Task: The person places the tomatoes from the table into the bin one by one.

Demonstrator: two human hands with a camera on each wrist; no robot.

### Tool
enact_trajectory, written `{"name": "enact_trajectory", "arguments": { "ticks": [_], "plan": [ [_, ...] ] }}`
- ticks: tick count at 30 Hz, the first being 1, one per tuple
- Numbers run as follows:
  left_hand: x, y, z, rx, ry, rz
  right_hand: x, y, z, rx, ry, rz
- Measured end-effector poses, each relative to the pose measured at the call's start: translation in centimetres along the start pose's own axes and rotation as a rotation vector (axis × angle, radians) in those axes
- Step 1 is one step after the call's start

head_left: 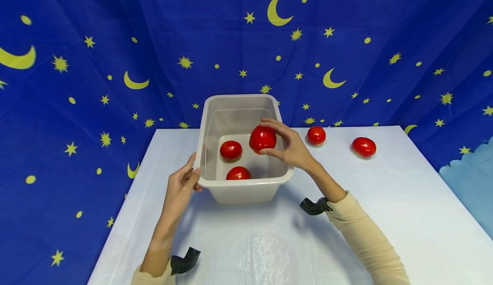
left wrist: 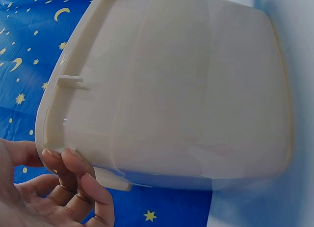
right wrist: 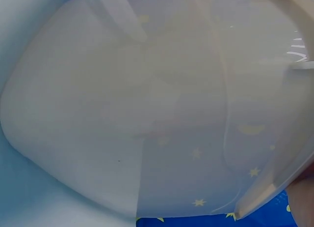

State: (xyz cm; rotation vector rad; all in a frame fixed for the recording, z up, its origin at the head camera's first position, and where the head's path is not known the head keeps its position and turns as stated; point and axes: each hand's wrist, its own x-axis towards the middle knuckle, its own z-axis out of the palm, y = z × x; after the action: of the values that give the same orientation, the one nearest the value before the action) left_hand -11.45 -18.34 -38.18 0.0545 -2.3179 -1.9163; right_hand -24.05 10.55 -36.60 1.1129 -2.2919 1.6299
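Observation:
A beige plastic tub (head_left: 246,184) stands on the white table (head_left: 385,216). My left hand (head_left: 184,181) grips its near left rim, thumb on top; in the left wrist view its fingers (left wrist: 73,175) curl under the rim of the tub (left wrist: 171,84). My right hand (head_left: 286,146) holds a red tomato (head_left: 262,138) over the tub's right side, pinched between fingers and thumb. Two more tomatoes lie inside, one (head_left: 231,149) at the left, the other (head_left: 238,173) near the front wall. In the right wrist view only the tub's outer wall (right wrist: 137,104) shows.
Two tomatoes lie on the table right of the tub, one (head_left: 316,135) close and another (head_left: 363,146) farther right. A blue cloth with yellow stars and moons (head_left: 115,54) hangs behind and to the left. The table's left edge runs near my left forearm.

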Motion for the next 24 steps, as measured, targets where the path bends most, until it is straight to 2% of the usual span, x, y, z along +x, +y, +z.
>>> {"name": "enact_trajectory", "arguments": {
  "ticks": [10,24],
  "plan": [
    [0.0,0.1,0.0,0.006,0.001,0.004,-0.4,0.7,-1.1,-0.047,0.06,-0.015],
    [0.0,0.0,-0.1,0.008,0.006,-0.001,-0.5,1.7,-3.4,-0.044,0.15,-0.022]
  ]
}}
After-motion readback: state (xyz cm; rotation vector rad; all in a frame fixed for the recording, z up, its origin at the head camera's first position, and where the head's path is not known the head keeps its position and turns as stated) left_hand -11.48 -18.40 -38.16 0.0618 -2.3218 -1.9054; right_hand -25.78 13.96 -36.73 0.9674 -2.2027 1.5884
